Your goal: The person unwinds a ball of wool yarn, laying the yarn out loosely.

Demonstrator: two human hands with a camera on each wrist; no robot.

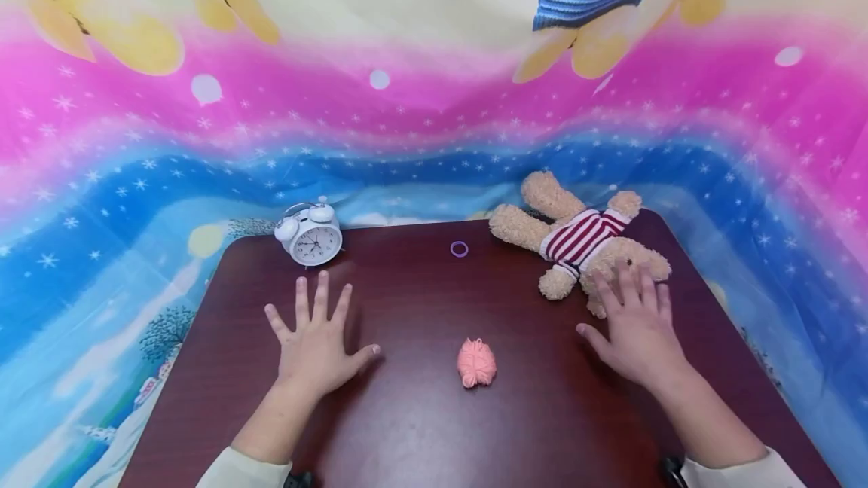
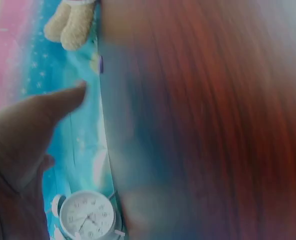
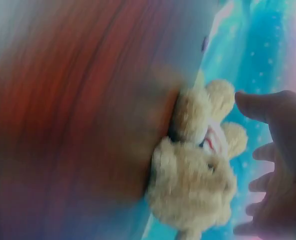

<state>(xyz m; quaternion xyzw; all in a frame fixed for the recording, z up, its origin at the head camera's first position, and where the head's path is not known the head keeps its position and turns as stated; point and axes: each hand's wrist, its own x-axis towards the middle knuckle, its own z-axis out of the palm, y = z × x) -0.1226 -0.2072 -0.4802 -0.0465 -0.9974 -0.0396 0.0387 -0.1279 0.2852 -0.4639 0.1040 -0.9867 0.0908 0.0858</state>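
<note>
Teddy bear, beige curly plush in a maroon-and-white striped top, lies at the table's far right corner. Right hand hovers near its head, fingers spread, grasping nothing. Left hand, likewise splayed and unladen, is near a round white twin-bell alarm clock, standing far left. Table: dark red-brown, streaked grain, sheen, rounded corners. Pink yarn ball lies mid-table; purple ring beyond. Printed pink-and-blue cloth hangs around.

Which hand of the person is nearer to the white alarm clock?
Left. The left hand is spread on the near side of the white alarm clock; the right hand is much farther right, near the teddy bear.
</note>
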